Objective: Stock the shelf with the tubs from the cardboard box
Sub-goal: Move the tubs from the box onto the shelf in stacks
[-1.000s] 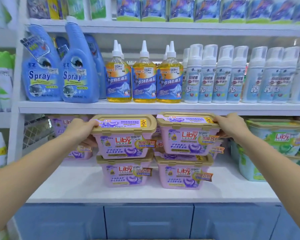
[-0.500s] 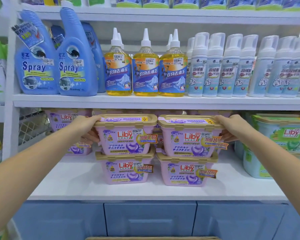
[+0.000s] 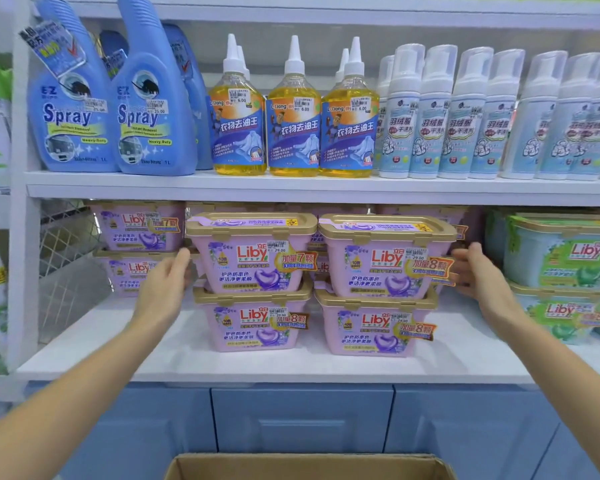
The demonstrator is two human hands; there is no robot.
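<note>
Left hand (image 3: 163, 289): fingers spread, holding nothing, beside the top left tub (image 3: 252, 252).
Right hand (image 3: 478, 271): spread too, empty, beside the top right tub (image 3: 387, 256).
Tubs: stacked in twos on the shelf (image 3: 84, 344), labels forward so shoppers can read them.
Cardboard box (image 3: 309, 466): low down, front.

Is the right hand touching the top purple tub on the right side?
Apart. The head view shows the right hand open beside the top right purple tub, with a strip of the shelf's background visible between palm and tub wall.

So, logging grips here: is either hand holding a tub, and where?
Nothing is held. The left hand and right hand are open, beside the top purple tubs.
</note>
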